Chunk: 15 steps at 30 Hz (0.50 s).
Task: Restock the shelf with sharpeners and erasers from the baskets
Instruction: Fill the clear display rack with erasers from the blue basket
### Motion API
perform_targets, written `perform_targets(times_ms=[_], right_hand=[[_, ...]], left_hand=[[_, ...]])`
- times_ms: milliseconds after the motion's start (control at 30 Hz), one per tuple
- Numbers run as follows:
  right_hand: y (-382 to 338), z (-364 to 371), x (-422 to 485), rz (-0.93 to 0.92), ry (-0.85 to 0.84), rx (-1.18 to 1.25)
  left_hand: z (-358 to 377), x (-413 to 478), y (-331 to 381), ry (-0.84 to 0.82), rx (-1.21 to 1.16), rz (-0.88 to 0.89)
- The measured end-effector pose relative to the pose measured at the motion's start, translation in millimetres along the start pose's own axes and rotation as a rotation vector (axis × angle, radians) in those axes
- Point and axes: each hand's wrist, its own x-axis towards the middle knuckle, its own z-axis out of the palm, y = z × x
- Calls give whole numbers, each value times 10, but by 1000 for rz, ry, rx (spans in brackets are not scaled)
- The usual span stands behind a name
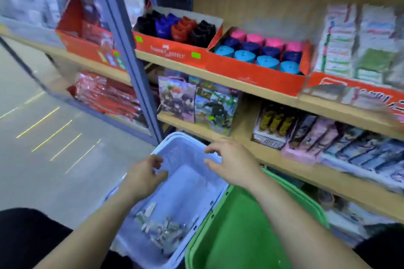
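Hands, two, bare, hovering over the lilac basket: left hand (145, 173) with fingers loosely curled, right hand (229, 162) with fingers slack and spread; neither holds anything. Lilac basket (175, 153): moulded plastic, perforated walls, rectangular; small pale packets (161, 231) heaped in its near corner, too blurred to identify. Green basket (240, 225): smooth plastic, touching the lilac one's right edge. Wooden shelf (251, 91) beyond, front edge above both baskets: red cardboard tray (251, 76) of dome-topped sharpeners (260, 50) in pink, navy and sky-blue rows; to its left a second red box (166, 50) of black, blue and red pieces. Flat printed packets (349, 43) at the right end. Grey-blue metal upright (122, 35) bounds the left edge
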Motion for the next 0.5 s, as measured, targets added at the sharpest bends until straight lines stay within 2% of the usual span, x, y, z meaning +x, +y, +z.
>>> perform_targets(times_ms=[167, 300, 400, 500], right_hand=[[262, 1206, 565, 68, -332, -15], [406, 2000, 997, 47, -577, -106], [283, 2629, 1167, -28, -749, -109], [109, 3269, 1108, -64, -942, -88]], left_hand=[[420, 77, -877, -207, 146, -199], [492, 79, -1172, -276, 225, -153], [276, 21, -1325, -206, 273, -47], [123, -1, -1464, 19, 242, -4]])
